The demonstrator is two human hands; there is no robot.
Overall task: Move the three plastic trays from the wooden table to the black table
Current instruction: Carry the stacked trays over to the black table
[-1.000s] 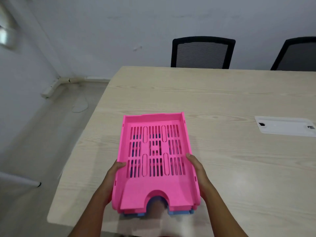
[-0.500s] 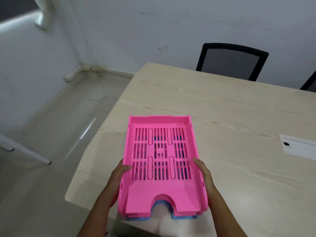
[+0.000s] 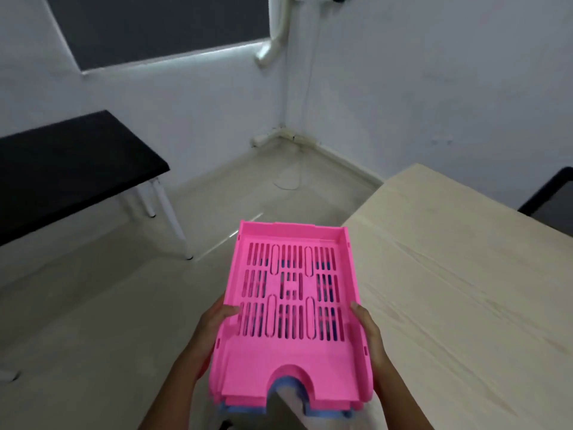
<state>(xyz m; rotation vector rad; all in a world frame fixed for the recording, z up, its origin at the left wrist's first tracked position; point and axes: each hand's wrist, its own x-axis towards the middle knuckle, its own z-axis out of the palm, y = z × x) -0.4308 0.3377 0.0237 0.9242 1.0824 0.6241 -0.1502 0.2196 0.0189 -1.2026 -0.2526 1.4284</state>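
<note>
Clasping the long sides of a stack of trays (image 3: pixel 291 308), the left hand (image 3: pixel 214 330) and right hand (image 3: pixel 367 330) each make a grip pressed against the pink walls, thumbs hooked over the rims; the other fingers are hidden underneath. Both forearms reach forward from the bottom edge, which cuts them off. The pink tray on top hides most of what lies below: a second pink rim and a blue tray (image 3: pixel 322 412) peek out at the near end, three in all. The stack is held in the air above the floor, just left of the wooden bench (image 3: pixel 465 305). One black bench (image 3: pixel 68 169) stands well apart at the left, cropped by the frame. A dark chair (image 3: pixel 552 203) shows blurred at right.
</note>
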